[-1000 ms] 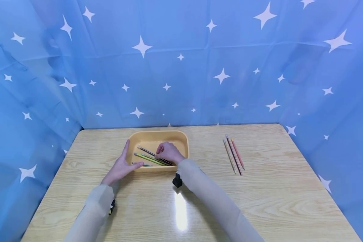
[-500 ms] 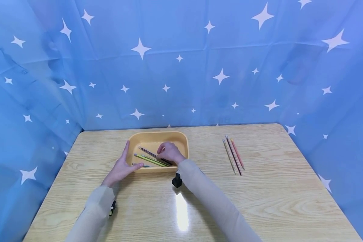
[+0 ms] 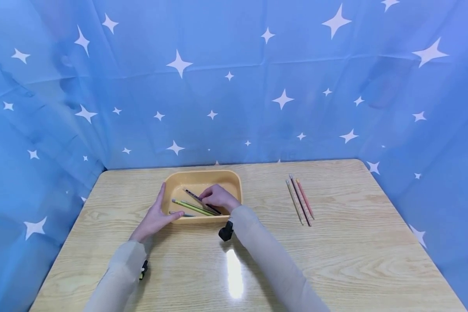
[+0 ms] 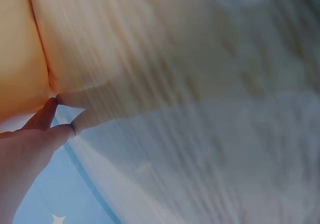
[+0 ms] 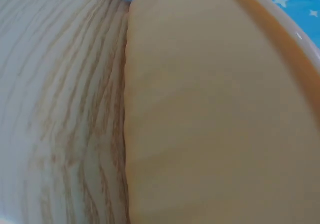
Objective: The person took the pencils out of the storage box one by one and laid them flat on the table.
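Observation:
A shallow yellow-orange tray (image 3: 203,172) sits toward the back of the table, left of centre. My right hand (image 3: 217,196) is inside it and pinches a dark patterned pencil (image 3: 190,193). Beneath lie yellow-green pencils (image 3: 191,207) and a darker pencil, partly covered by my hands. At the tray's front left corner my left hand (image 3: 156,221) is spread, fingers along the left side and thumb over the front rim. In the left wrist view, fingertips touch the outer wall of the tray (image 4: 20,48). The right wrist view shows only the tray's outer wall (image 5: 210,83), not the hand.
On the right of the wooden table (image 3: 355,242) lie three pencils side by side: a gold one (image 3: 294,201), a dark maroon one (image 3: 300,200) and a pink-red one (image 3: 305,198). A blue star-patterned curtain (image 3: 234,108) hangs behind the table and along both sides.
The dark pencil has shifted slightly rightward in the tray, its far end tilting a little. My right hand moved only slightly; my left hand keeps its place on the tray.

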`<action>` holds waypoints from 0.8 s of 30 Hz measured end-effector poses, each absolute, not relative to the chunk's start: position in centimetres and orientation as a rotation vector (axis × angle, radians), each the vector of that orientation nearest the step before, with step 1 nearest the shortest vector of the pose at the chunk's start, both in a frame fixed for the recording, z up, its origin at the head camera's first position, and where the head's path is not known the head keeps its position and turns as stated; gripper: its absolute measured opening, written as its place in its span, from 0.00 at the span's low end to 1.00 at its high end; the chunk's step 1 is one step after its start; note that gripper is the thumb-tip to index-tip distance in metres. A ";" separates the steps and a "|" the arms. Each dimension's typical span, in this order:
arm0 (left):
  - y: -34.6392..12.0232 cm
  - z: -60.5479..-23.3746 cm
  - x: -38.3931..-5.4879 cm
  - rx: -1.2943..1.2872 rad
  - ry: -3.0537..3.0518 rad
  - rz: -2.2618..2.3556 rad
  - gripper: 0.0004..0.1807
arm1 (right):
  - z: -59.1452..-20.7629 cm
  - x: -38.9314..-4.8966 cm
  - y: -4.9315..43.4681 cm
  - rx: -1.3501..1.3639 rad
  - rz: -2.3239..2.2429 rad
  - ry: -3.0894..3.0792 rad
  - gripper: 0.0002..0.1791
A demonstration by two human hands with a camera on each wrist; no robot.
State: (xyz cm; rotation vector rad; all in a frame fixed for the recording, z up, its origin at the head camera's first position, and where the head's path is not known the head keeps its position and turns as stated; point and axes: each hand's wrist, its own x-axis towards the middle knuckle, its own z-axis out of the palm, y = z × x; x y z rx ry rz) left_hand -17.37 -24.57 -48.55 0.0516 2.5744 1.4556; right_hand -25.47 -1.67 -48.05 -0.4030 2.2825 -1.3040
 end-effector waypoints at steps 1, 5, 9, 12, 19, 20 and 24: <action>-24.6 -48.6 -17.3 0.055 2.577 1.458 0.64 | -48.0 -25.5 -1.7 -0.403 -1.316 2.269 0.11; -24.8 -48.9 -17.3 0.066 2.579 1.464 0.64 | -48.0 -25.6 -1.6 -0.402 -1.374 2.215 0.10; -24.7 -48.9 -17.2 0.057 2.563 1.480 0.64 | -47.9 -25.6 -1.4 -0.403 -1.449 2.149 0.12; -24.6 -48.8 -17.3 0.041 2.556 1.483 0.65 | -47.9 -25.6 -1.3 -0.381 -1.494 2.098 0.14; -24.8 -48.6 -17.4 0.037 2.568 1.473 0.65 | -47.8 -25.5 -1.5 -0.394 -1.587 2.030 0.16; -24.9 -48.6 -17.4 0.040 2.572 1.469 0.65 | -47.8 -25.5 -1.5 -0.392 -1.601 2.020 0.16; -24.9 -48.6 -17.3 0.060 2.588 1.463 0.65 | -47.8 -25.6 -1.3 -0.375 -1.653 1.971 0.16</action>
